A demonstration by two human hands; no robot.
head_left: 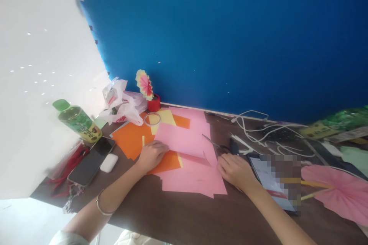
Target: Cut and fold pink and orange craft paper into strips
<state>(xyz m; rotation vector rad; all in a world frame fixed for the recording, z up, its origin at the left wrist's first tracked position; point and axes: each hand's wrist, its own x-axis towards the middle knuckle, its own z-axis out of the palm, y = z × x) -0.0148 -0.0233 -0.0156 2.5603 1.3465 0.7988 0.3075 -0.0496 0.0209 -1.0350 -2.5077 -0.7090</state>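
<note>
Angling rightward from the pink paper [179,138], scissors [215,144] lie nearer the right hand [234,169] than the left hand [152,155], what either grips unclear.

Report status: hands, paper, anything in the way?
Left hand at edge of pink sheet, right hand beside scissors. Pink sheet overlapping orange paper. Possibly in the way: scissors, blades over pink stack.

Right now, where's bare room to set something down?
Bare tabletop shows between the left arm and right arm, nearer the person than the pink paper. A smaller patch lies between that paper and white cables. Crowded: left, around the plastic bottle and smartphone; right, around the lit-screen device and pink paper fan.
</note>
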